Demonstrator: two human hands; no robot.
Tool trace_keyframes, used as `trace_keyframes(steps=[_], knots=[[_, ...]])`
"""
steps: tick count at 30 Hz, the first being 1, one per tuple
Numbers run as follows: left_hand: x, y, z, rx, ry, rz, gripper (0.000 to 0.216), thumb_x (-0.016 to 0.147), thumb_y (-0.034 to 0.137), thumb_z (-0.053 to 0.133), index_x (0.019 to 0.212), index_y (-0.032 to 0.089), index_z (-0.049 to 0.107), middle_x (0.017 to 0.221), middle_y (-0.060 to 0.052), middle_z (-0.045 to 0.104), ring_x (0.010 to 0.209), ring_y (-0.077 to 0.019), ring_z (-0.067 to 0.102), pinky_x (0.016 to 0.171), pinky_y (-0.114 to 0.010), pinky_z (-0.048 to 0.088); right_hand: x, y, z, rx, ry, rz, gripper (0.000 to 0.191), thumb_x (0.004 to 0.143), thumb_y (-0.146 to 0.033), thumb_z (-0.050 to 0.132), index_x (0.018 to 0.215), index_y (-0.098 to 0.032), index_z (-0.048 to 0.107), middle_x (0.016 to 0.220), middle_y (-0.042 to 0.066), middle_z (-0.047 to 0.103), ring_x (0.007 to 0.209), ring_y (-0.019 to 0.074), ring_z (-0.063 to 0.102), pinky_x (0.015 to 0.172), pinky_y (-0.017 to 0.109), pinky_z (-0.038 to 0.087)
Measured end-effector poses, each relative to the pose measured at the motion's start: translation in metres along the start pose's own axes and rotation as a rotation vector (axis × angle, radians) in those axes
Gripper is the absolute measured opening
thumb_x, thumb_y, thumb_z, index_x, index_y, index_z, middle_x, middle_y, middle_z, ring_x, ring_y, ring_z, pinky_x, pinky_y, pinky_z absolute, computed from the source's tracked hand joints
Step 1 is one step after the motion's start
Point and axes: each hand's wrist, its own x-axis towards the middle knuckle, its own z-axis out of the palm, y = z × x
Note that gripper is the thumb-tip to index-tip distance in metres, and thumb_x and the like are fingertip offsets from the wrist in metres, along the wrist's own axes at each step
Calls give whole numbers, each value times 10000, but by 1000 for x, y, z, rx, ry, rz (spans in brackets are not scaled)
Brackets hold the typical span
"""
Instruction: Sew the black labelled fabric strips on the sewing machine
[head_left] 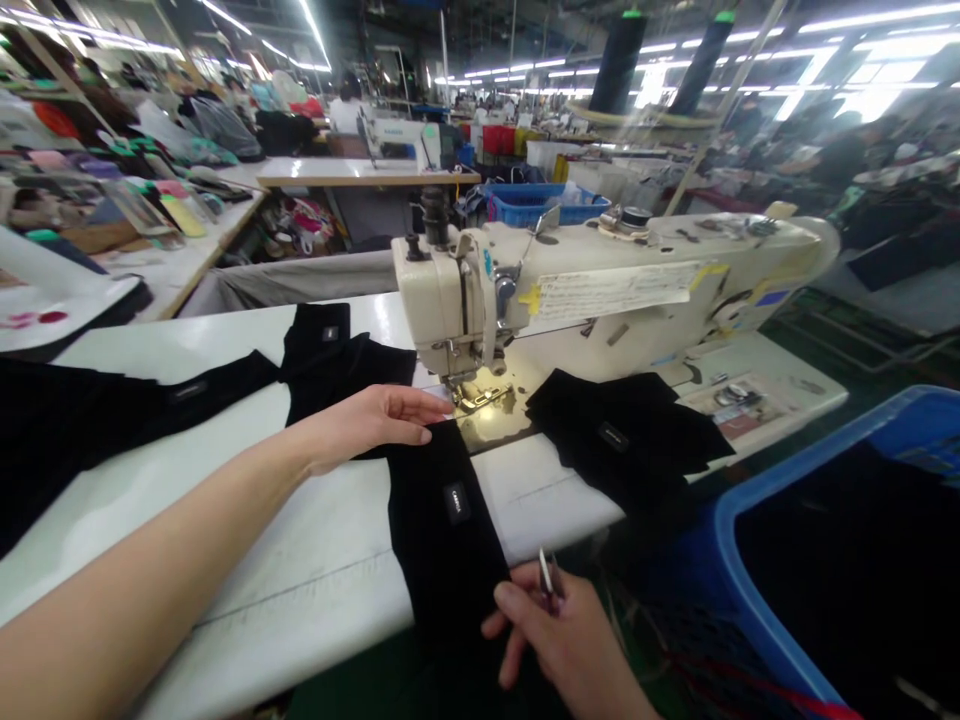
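Observation:
A black fabric piece [442, 545] with a small dark label lies lengthwise over the front edge of the sewing machine table. At its far end my left hand [367, 425] rests beside the presser foot [456, 392], fingers stretched out and touching the cloth. My right hand [559, 630] is closed at the near right edge of the cloth, pinching it between thumb and finger. Thread snips [550, 578] are tucked in that same hand, blades pointing up. The sewing machine [600, 270] stands just beyond, its lamp lighting the metal needle plate [499, 415].
More labelled black pieces lie left [135, 410] and right [622, 425] of the needle area on the white table [300, 560]. A blue plastic basket [731, 530] holding dark cloth stands at the right. Other workstations and people fill the background.

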Motion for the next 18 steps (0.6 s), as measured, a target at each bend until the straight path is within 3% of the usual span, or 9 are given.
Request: trace_keyframes(steps=[5, 9, 14, 18], knots=[[0, 11, 6, 151, 69, -47, 324, 712, 474, 796, 922, 228, 802, 1031, -41, 790, 1105, -267, 670, 1114, -446, 397, 4, -6, -3, -116, -24, -46, 505, 832, -649, 676, 879, -147, 686, 751, 71, 768, 523, 173, 684, 523, 254, 479], [4, 14, 12, 175, 104, 6, 223, 712, 433, 766, 768, 217, 768, 840, -14, 768, 894, -219, 688, 978, -392, 483, 8, 0, -5, -161, -81, -60, 492, 829, -642, 675, 834, -151, 692, 732, 63, 763, 502, 153, 662, 511, 240, 464], [15, 2, 23, 320, 264, 172, 167, 760, 371, 710, 759, 213, 762, 814, -20, 757, 823, -217, 688, 843, -357, 524, 13, 15, 3, -161, -114, -36, 482, 845, -619, 657, 763, -146, 692, 669, 58, 739, 388, 90, 519, 410, 206, 347], [26, -13, 30, 626, 303, 411, 115, 826, 268, 664, 772, 210, 747, 819, -29, 726, 805, -203, 674, 787, -334, 528, 18, 30, 4, -302, 8, -155, 403, 888, -533, 650, 739, -160, 685, 603, 25, 696, 406, 90, 508, 408, 193, 349]])
